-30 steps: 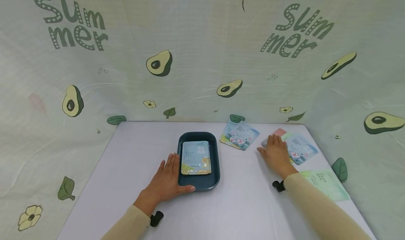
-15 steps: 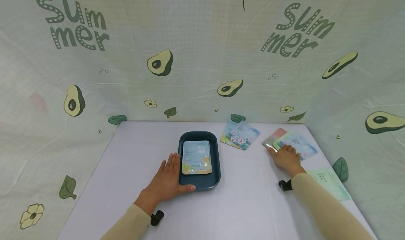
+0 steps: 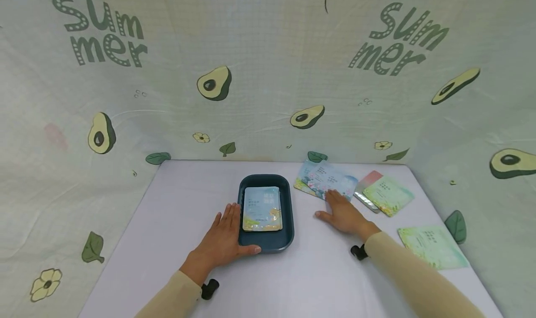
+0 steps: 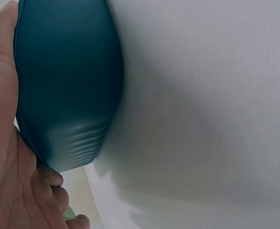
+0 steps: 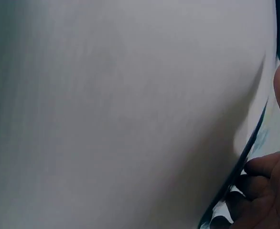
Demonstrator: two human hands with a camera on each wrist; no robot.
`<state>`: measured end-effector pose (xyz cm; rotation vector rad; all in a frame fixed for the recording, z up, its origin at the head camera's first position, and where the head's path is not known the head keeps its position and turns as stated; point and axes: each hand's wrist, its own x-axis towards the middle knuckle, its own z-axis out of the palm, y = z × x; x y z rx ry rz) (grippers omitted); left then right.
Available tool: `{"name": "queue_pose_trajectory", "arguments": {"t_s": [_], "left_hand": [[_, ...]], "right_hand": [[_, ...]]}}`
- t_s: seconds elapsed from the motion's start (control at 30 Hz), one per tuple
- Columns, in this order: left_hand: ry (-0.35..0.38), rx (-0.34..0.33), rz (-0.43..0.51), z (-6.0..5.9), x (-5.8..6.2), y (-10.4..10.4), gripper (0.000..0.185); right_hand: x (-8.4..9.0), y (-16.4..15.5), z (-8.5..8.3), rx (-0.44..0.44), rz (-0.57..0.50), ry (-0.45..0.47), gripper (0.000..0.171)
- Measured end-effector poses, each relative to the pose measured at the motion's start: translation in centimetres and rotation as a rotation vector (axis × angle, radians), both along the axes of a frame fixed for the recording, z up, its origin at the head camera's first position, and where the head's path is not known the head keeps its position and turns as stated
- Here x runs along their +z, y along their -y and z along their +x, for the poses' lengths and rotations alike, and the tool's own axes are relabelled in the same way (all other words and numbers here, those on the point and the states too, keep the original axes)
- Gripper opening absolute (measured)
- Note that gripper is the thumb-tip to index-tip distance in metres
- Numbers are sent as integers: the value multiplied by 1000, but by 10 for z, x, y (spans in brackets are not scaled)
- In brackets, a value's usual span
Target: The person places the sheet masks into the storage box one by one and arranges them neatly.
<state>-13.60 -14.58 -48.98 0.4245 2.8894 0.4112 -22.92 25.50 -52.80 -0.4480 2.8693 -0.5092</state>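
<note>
My left hand (image 3: 219, 239) rests against a dark teal tray (image 3: 288, 234). Its fingers lie along the tray's left side and its thumb reaches the near rim; the left wrist view shows the palm beside the tray wall (image 4: 68, 71). In the tray lies a light blue packet (image 3: 261, 206), possibly stacked on others. My right hand (image 3: 345, 218) touches the lower edge of a blue flowered packet (image 3: 335, 180), its thumb spread away. That packet overlaps other packets (image 3: 304, 171). The right wrist view shows the right hand's fingers (image 5: 254, 191) by a thin dark edge.
On the right lie a green packet (image 3: 387, 194) and, partly under it, a pink and silver packet (image 3: 368, 180). A pale green packet (image 3: 433, 246) lies nearer the table's right edge. Behind the white table (image 3: 201, 183) hangs a printed cloth (image 3: 251, 52).
My right hand has moved left from the right-hand group of packets. A blue flowered packet has shifted from there onto the group beside the tray, uncovering the green packet. My left hand stays put.
</note>
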Motion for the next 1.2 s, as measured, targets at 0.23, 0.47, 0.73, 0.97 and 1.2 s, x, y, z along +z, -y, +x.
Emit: {"name": "queue_pose_trajectory", "arguments": {"t_s": [0.23, 0.47, 0.73, 0.97, 1.2], "left_hand": [[0, 3, 8, 0, 0, 1, 137], [-3, 6, 4, -1, 2, 3, 136], [21, -17, 18, -2, 2, 4, 136], [30, -23, 31, -6, 0, 2, 137], [26, -21, 15, -7, 0, 2, 139]], "right_hand": [[6, 22, 23, 170, 50, -25, 93], [15, 20, 15, 193, 17, -60, 87], [16, 0, -38, -28, 66, -134, 98], [12, -8, -62, -53, 102, -46, 118], [9, -5, -66, -69, 53, -82, 112]]}}
